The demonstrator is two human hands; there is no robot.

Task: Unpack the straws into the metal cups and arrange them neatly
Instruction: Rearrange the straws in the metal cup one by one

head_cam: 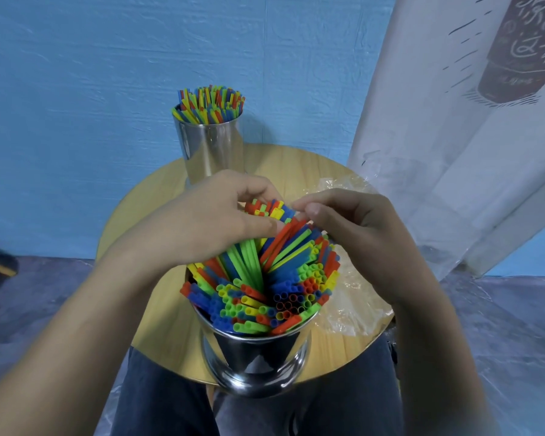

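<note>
Right now 2 metal cups stand on the small round wooden table [158, 309], with the person seated close against its front edge. The near cup [255, 357] sits at that front edge, packed with red, blue, green and yellow straws [258, 297] whose open ends fan outward over the rim. A bunch [271, 210] of these straws leans away from the person, rising above the rest. The left hand [214, 215] has its fingers curled over the top of that bunch, thumb pressed against its side. The right hand [353, 225] meets it from the other side, thumb and forefinger pinching the tips of the same bunch, the other fingers loosely bent. The far cup [211, 146] stands at the back edge of the table, well apart from the near one, upright, and full of straws standing fairly straight. A crumpled clear plastic wrapper [353, 309] lies on the table to the right of the near cup, partly under the right wrist. Behind the table is a blue wall [76, 89], and a white printed cloth [453, 152] hangs at the right. Dark trousers [158, 404] show below the table edge.
</note>
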